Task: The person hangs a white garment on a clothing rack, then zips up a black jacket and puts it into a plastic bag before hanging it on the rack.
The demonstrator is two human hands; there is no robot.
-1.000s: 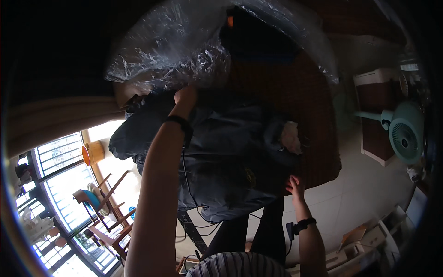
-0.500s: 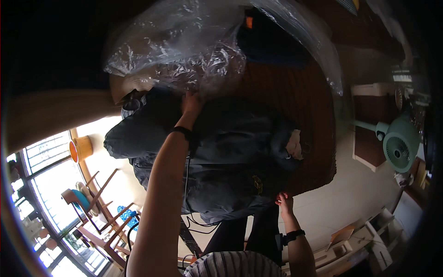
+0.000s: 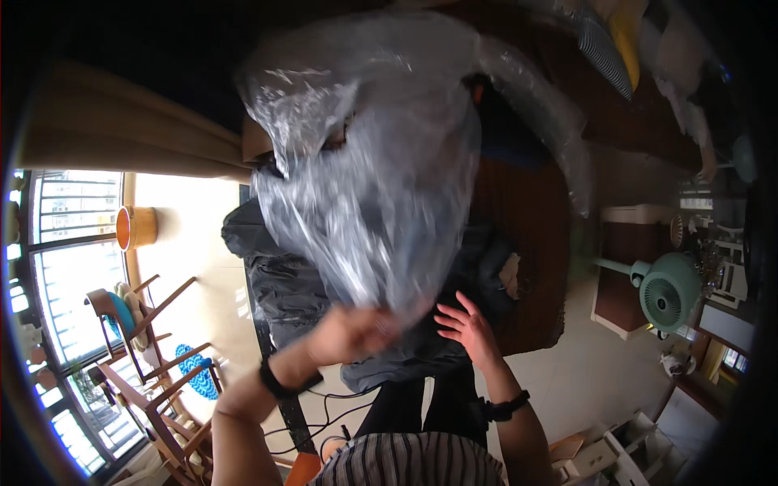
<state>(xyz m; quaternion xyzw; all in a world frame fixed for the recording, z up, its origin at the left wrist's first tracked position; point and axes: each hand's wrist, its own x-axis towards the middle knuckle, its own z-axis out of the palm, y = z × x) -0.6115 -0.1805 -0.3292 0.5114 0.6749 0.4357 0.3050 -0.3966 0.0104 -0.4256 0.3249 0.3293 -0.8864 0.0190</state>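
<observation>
A large clear plastic sheet or bag [image 3: 373,186] stretches from the far side of the table toward me, draped over a dark grey jacket [image 3: 284,292]. My left hand [image 3: 352,334] is closed on the near end of the plastic, its fingers somewhat blurred. Just to the right, my right hand [image 3: 468,328] has its fingers spread and holds nothing, over the near part of the jacket. A beige patch [image 3: 509,275] shows at the jacket's right side. The plastic hides much of the jacket's middle.
The brown table [image 3: 531,312] reaches past the jacket on the right. A green fan [image 3: 666,296] stands at the right. Wooden chairs [image 3: 150,356] and an orange bucket [image 3: 136,228] are on the left. Black cables [image 3: 324,413] hang near my legs.
My left hand has drawn the plastic toward me across the jacket. My right hand has left the jacket's near right edge, moved up and left, and its fingers have spread.
</observation>
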